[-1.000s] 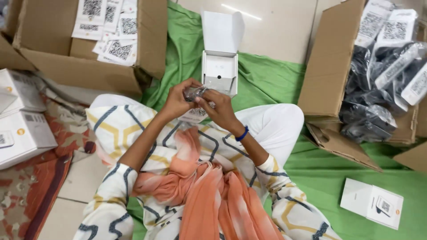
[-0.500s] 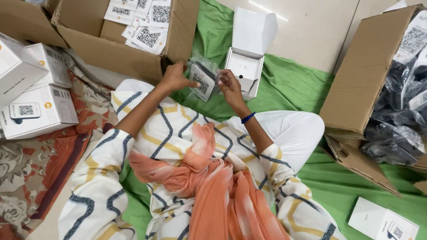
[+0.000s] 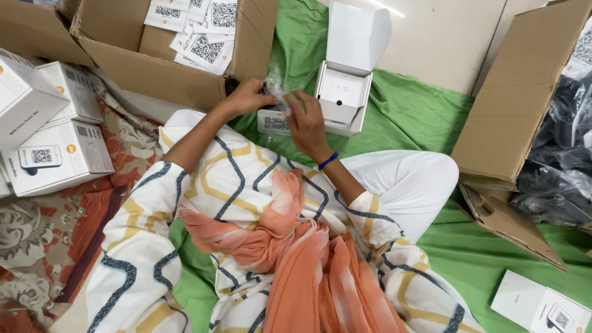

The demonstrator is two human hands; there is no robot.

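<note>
I wear a white tunic [image 3: 234, 185] patterned with navy and yellow lines, white trousers [image 3: 407, 182], an orange scarf [image 3: 296, 259] draped down my front, and a blue band [image 3: 328, 161] on my right wrist.

Both hands meet at centre frame over the green cloth [image 3: 425, 117]: left hand [image 3: 246, 98] and right hand [image 3: 306, 123] pinch a small crinkled clear plastic bag [image 3: 275, 83] with a dark item inside, just at 9 o'clock of the open white cardboard box [image 3: 342, 98], lid upright. Brown cardboard carton of white coded slips [image 3: 185, 37] at 11 o'clock; stacked white printed boxes [image 3: 55, 135] at 9 o'clock. Brown carton of dark bagged items [image 3: 555, 154] at 3 o'clock; flat white box [image 3: 542, 305] at 5 o'clock.
</note>
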